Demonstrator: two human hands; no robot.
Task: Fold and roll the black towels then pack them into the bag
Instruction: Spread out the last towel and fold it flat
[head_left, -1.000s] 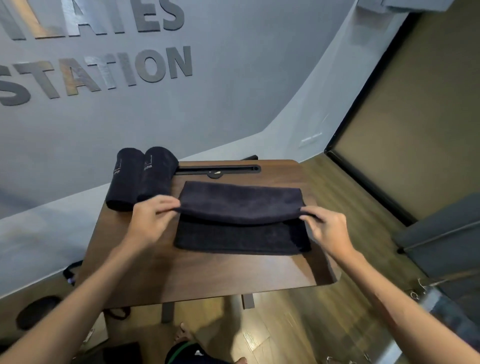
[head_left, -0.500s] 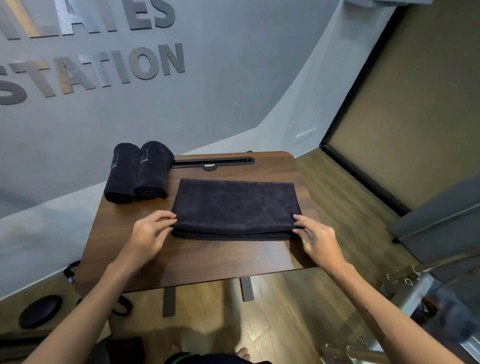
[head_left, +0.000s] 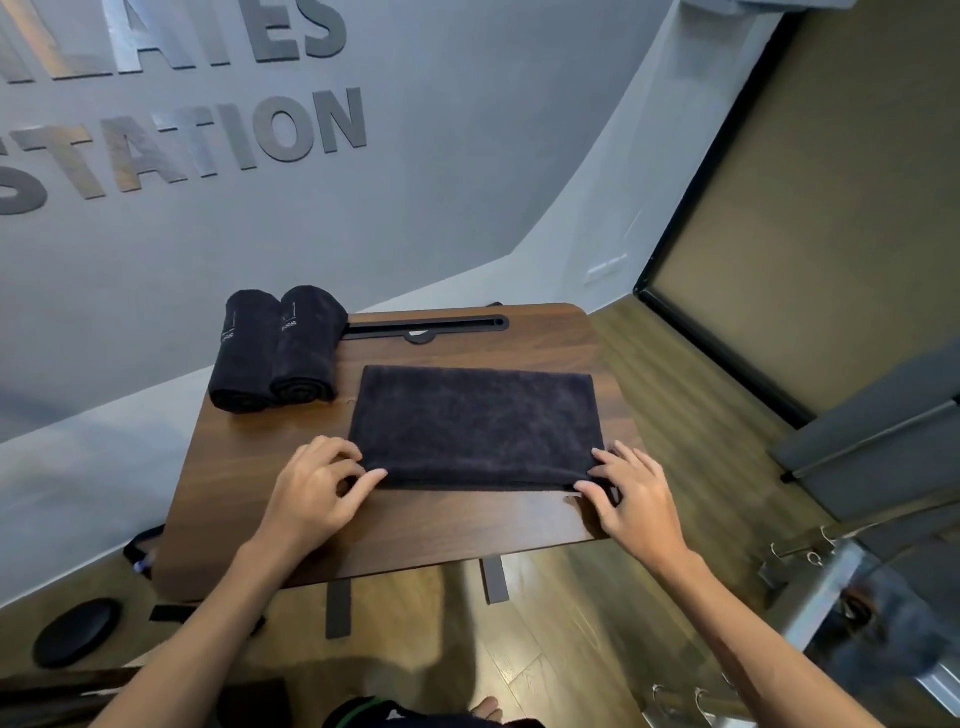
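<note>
Now both hands are pinching the near corners of the folded towel (head_left: 475, 423), which is lying flat mid-table with its long axis running left to right. The left hand (head_left: 311, 486) is gripping the near-left corner, the right hand (head_left: 631, 493) the near-right, fingers seemingly nipping the edge. Two rolled towels (head_left: 275, 348) are sitting at the table's (head_left: 415, 525) far-left corner. Rolling probably starts from either short end.
</note>
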